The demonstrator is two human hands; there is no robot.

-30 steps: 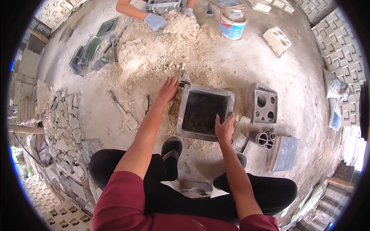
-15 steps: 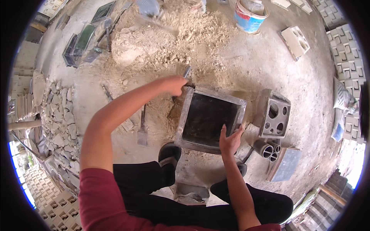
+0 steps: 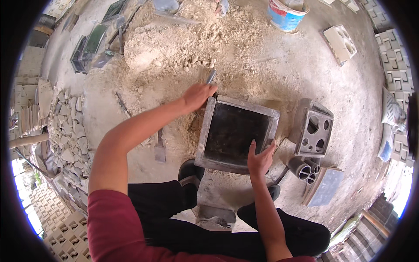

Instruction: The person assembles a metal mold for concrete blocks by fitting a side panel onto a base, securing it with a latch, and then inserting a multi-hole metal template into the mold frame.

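A square grey metal mould [image 3: 208, 132] with a dark, hollow inside sits on the sandy ground just in front of my knees. My left hand [image 3: 197, 95] grips its far left corner, next to a small metal tool [image 3: 211, 77] lying in the sand. My right hand [image 3: 260, 158] presses on the mould's near right rim, fingers spread flat. My dark shoes sit just below the mould.
A pile of pale sand [image 3: 183, 48] spreads beyond the mould. A grey block mould with round holes [image 3: 313, 129] and short pipes [image 3: 303, 168] lie to the right, beside a flat slab [image 3: 325, 187]. A bucket [image 3: 286, 14] stands far back. A trowel [image 3: 159, 146] lies left. Broken tiles [image 3: 65, 131] are heaped at the left.
The view has drawn closer to the mould. My left hand has shifted along the mould's far left corner and closed on it. My right hand stays on the near right rim.
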